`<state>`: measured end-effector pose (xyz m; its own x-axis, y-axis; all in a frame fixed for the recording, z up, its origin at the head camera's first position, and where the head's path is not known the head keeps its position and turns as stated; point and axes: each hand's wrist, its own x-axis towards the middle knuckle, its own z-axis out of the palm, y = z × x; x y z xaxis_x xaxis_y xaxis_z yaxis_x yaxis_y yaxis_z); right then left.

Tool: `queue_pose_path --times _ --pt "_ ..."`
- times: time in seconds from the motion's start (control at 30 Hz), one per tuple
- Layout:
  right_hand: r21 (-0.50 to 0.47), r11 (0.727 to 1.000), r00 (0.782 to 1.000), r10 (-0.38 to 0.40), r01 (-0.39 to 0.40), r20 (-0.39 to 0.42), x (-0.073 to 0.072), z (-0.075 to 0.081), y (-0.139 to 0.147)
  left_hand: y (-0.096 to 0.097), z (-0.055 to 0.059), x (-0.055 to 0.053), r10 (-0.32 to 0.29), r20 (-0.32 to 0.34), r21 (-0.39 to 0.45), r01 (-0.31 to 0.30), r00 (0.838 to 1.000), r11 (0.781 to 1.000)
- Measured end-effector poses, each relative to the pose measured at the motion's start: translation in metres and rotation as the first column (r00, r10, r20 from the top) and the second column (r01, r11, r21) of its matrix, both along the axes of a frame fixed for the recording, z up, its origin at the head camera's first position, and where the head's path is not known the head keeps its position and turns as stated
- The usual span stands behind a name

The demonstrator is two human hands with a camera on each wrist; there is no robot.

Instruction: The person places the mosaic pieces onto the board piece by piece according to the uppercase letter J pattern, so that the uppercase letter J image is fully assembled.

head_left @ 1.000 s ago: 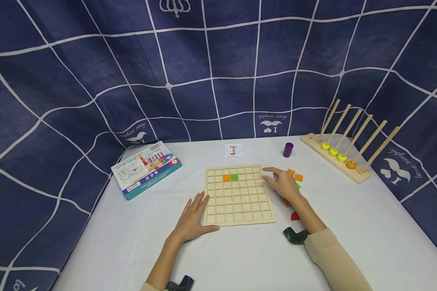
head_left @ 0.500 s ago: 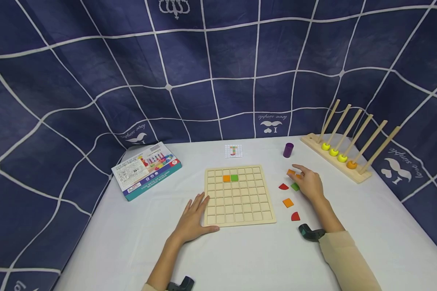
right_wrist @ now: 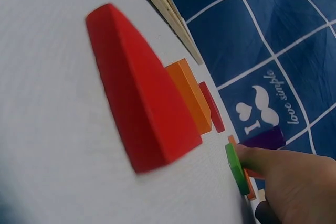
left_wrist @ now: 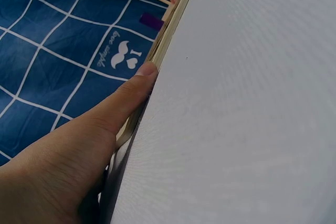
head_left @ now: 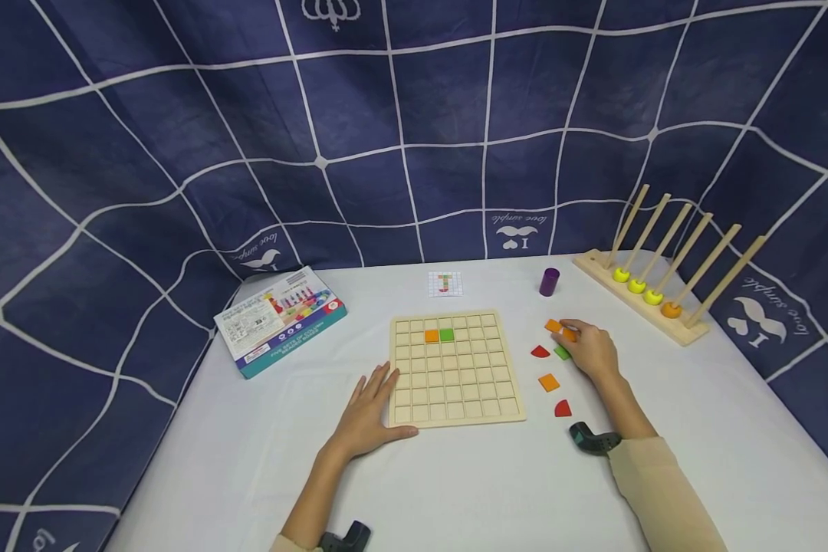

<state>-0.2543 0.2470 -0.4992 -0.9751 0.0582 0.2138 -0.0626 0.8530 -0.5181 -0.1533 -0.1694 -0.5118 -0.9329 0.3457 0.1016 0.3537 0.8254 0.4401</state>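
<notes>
The wooden grid board [head_left: 458, 376] lies flat on the white table, with one orange square and one green square [head_left: 446, 335] set in its second row. My left hand [head_left: 366, 418] rests on the board's left side, fingers spread, thumb along its near edge. Right of the board, my right hand [head_left: 593, 353] pinches an orange square tile [head_left: 569, 335] between thumb and fingertips. A loose green tile [right_wrist: 237, 169] lies right by the thumb. Around it are another orange tile [head_left: 553, 326], a nearer orange tile [head_left: 548, 382] and two red quarter-circle pieces [head_left: 563, 409].
A small card with a coloured J [head_left: 445, 284] lies behind the board. A purple cylinder [head_left: 549, 282] stands at the back right, near a wooden rack with pegs and beads [head_left: 642, 299]. At the left lies a toy box [head_left: 279, 322]. A dark patterned curtain hangs behind.
My right hand has moved from the board's right edge out to the loose tiles and closed on an orange one. The left hand stays in place on the board.
</notes>
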Motion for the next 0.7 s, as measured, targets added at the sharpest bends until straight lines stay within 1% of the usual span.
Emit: queue_pose_path --times 0.17,0.3,0.37,0.5,0.6,0.7 --pt "-0.015 1.0 1.0 -0.009 0.008 -0.022 0.0 -0.002 0.001 0.001 0.0 -0.001 -0.001 0.002 -0.005 0.001 1.0 1.0" --pt "-0.046 0.999 0.997 0.0 -0.004 -0.077 0.001 -0.001 0.0 0.001 0.0 0.0 -0.003 0.003 -0.006 0.003 1.0 1.0" --pt "-0.07 0.997 0.992 0.012 -0.02 -0.124 0.002 0.003 -0.003 0.0 0.0 0.0 -0.005 -0.006 -0.001 0.005 1.0 1.0" --pt "-0.105 0.992 0.976 0.05 -0.074 -0.212 0.002 0.013 -0.015 0.0 0.001 0.001 -0.011 -0.024 0.015 0.011 1.0 1.0" --pt "-0.115 0.988 0.967 0.075 -0.106 -0.244 0.004 0.022 -0.029 0.0 0.001 0.001 -0.008 -0.017 0.01 0.008 1.0 1.0" --pt "-0.12 0.984 0.962 0.101 -0.134 -0.252 0.005 0.028 -0.043 0.0 0.002 0.0 -0.001 -0.005 0.003 0.001 1.0 1.0"
